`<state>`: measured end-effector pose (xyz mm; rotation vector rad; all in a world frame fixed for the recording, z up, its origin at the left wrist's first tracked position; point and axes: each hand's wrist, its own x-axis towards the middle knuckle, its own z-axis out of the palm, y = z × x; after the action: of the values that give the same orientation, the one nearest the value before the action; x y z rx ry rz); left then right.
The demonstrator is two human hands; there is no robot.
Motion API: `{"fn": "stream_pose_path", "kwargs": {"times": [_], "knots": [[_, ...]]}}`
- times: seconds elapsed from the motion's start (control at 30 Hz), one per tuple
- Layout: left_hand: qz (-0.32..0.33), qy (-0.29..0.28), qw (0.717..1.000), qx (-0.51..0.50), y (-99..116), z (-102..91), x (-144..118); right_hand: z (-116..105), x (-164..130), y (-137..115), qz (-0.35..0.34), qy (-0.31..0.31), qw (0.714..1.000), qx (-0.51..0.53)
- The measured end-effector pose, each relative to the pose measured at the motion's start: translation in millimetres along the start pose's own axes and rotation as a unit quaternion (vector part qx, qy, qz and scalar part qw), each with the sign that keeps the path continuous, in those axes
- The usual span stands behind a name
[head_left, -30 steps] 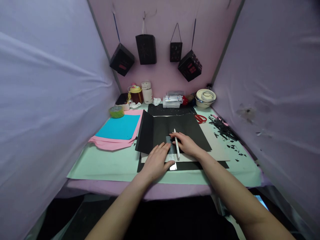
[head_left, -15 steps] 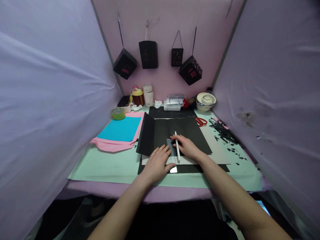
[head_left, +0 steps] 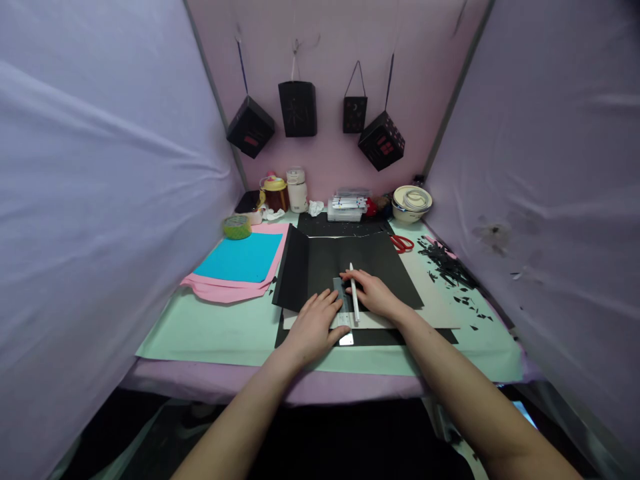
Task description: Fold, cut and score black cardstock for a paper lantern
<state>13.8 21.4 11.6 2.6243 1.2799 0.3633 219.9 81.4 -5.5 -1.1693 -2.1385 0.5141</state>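
My left hand (head_left: 316, 325) lies with its fingers stretched out, pressing on a clear ruler (head_left: 345, 321), its thumb across the lower end. A white pen (head_left: 355, 303) is held in my right hand (head_left: 374, 293), close to the ruler's right side; its tip is hidden by the fingers. Under both hands is a sheet of black card (head_left: 385, 267). The card's left part is a folded flap (head_left: 293, 270) standing up at a slant. Beneath it lies a pale board (head_left: 425, 319), with more black card (head_left: 400, 337) under that.
Blue (head_left: 243, 258) and pink sheets (head_left: 225, 291) and a tape roll (head_left: 237, 227) lie left. Red-handled scissors (head_left: 403, 244) and black scraps (head_left: 447, 267) are right. Behind stand a bottle (head_left: 297, 193), a pen box (head_left: 345, 212) and bowls (head_left: 411, 203). Black boxes (head_left: 297, 110) hang above.
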Motion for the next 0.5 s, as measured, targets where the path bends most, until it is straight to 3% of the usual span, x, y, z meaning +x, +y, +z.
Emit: {"fn": "stream_pose_path", "kwargs": {"times": [0.5], "knots": [[0.001,-0.005,1.0,-0.005,-0.1,-0.5,1.1,1.6,0.4,2.4,0.0,-0.001,1.0,-0.002]]}}
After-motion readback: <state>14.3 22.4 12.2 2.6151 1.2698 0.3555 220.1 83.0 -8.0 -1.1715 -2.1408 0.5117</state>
